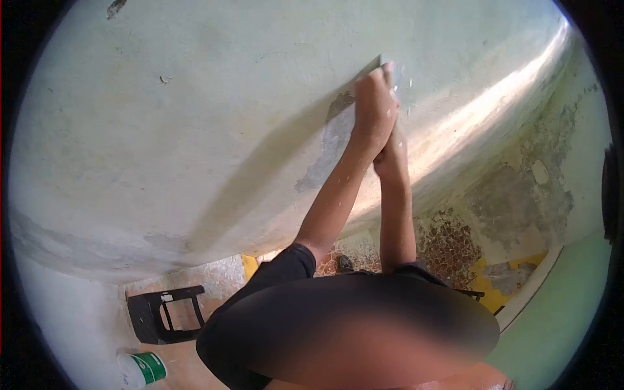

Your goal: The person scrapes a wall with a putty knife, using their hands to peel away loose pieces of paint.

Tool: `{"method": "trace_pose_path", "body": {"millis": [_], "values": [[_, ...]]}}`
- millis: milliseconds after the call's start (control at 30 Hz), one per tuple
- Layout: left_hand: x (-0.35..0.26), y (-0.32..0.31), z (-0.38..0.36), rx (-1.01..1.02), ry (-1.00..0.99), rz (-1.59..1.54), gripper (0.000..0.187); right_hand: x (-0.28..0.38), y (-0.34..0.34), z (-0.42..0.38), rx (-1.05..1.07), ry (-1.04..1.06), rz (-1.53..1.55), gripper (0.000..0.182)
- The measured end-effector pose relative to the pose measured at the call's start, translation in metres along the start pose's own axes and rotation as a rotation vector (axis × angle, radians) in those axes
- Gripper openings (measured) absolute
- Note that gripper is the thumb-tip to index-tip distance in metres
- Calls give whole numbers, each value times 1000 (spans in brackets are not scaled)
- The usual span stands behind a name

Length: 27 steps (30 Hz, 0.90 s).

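Note:
Both my arms reach up to a pale green, worn wall [247, 84]. My left hand [375, 107] is closed around the upper part of a scraper [382, 60], whose flat end meets the wall. Lower down, my right hand [392, 159] grips the handle end, partly hidden behind my left wrist. Most of the tool is covered by my hands, so its full shape does not show. White flakes hang in the air about my hands and speckle my forearms. Beside my left hand, a grey bare patch [335, 133] shows where paint is gone.
A black plastic stool [146, 318] lies on the floor at lower left, near a white and green bucket [151, 368]. Debris covers the patterned floor tiles [448, 244] below the wall. At right stands another peeling wall [513, 201], above a yellow patch [491, 289].

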State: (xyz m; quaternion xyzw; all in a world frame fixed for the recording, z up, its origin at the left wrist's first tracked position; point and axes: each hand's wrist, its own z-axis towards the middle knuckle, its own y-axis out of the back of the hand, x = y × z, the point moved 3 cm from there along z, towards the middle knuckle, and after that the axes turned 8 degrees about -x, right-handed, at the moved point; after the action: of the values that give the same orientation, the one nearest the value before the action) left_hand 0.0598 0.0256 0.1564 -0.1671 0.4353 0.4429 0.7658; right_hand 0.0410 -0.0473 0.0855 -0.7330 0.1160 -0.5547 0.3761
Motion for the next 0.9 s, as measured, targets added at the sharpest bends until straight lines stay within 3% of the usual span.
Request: {"method": "trace_pose_path", "body": {"millis": [200, 300, 467, 767, 833, 900], "values": [[26, 50, -65, -36, 249, -44, 46, -79, 39, -9, -48, -213, -196, 43], [44, 69, -78, -18, 312, -31, 46, -87, 35, -34, -25, -355, -233, 46], [43, 77, -75, 14, 308, 5, 50, -86, 24, -47, 33, -376, -198, 43], [17, 53, -45, 10, 269, 50, 48, -60, 12, -20, -3, -262, -113, 50], [-3, 42, -30, 22, 216, 44, 48, -43, -2, -13, 32, 42, -11, 49], [-12, 24, -7, 23, 153, 29, 47, -28, -5, 8, 81, 43, 37, 47]]}}
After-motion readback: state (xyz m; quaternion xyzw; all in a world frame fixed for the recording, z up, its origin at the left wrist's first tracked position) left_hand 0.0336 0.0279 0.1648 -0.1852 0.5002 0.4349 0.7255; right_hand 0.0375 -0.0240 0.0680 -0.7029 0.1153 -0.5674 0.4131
